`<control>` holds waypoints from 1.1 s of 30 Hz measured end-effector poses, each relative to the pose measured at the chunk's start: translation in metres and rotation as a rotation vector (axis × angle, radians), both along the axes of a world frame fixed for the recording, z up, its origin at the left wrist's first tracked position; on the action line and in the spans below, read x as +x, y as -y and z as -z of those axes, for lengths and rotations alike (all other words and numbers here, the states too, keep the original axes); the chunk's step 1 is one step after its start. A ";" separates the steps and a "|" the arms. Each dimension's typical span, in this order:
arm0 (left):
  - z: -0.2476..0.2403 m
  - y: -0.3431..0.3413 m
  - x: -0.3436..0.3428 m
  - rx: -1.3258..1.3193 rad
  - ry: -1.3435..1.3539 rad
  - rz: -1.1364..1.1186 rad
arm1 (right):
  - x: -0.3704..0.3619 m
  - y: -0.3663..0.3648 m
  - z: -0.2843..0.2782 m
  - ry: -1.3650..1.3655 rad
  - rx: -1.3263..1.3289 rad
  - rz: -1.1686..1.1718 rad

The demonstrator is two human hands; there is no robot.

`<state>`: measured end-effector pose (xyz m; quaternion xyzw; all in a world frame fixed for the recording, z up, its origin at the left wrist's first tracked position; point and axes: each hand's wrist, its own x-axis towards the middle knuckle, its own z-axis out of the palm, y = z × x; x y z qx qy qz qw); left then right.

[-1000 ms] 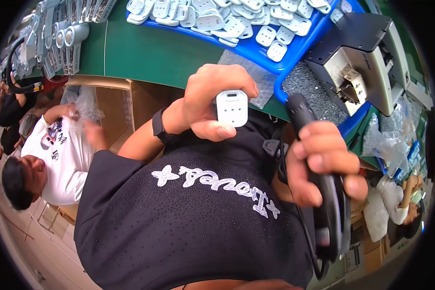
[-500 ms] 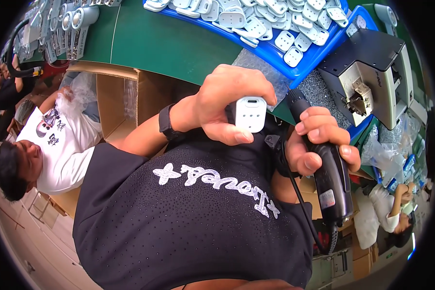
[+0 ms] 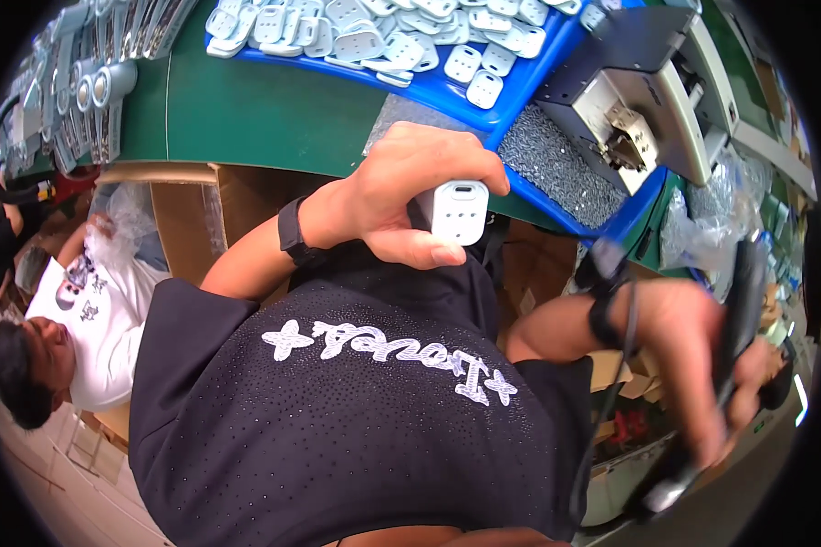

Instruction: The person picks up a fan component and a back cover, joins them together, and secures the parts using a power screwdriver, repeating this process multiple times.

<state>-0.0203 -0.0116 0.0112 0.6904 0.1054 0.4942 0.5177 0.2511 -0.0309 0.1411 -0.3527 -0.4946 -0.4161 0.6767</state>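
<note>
My left hand [image 3: 410,178], with a black band on its wrist, is closed round a small white plastic housing [image 3: 459,215] above my lap. A slot near the housing's top edge and a few small holes face up. Out to the right, my right hand [image 3: 689,351] is blurred by motion. It grips a black corded electric screwdriver [image 3: 746,292], whose body is also smeared. The cable [image 3: 622,365] loops down past my wrist. Left of the screws, a blue tray [image 3: 472,111] carries many white covers [image 3: 401,47] with holes.
A blue tray of loose screws [image 3: 556,164] sits in front of a black and grey screw feeder [image 3: 670,114]. Metal-ended white parts [image 3: 100,96] are stacked on the green table [image 3: 255,109]. An open cardboard box [image 3: 181,214] and a person in white [image 3: 100,314] are to the left.
My right hand has swung away to the right and down with the screwdriver. My left hand still holds the housing. The view has shifted, so the table things appear further left and up.
</note>
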 end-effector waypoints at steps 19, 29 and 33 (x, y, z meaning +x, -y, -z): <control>-0.002 -0.009 0.010 0.151 -0.163 0.029 | -0.022 0.000 0.019 -0.709 -0.945 -1.020; 0.005 -0.003 -0.001 0.185 -0.161 -0.001 | -0.081 0.048 -0.053 -0.461 -1.056 -1.418; 0.004 0.000 -0.003 0.187 -0.148 -0.001 | -0.095 0.046 -0.041 -0.458 -1.046 -1.467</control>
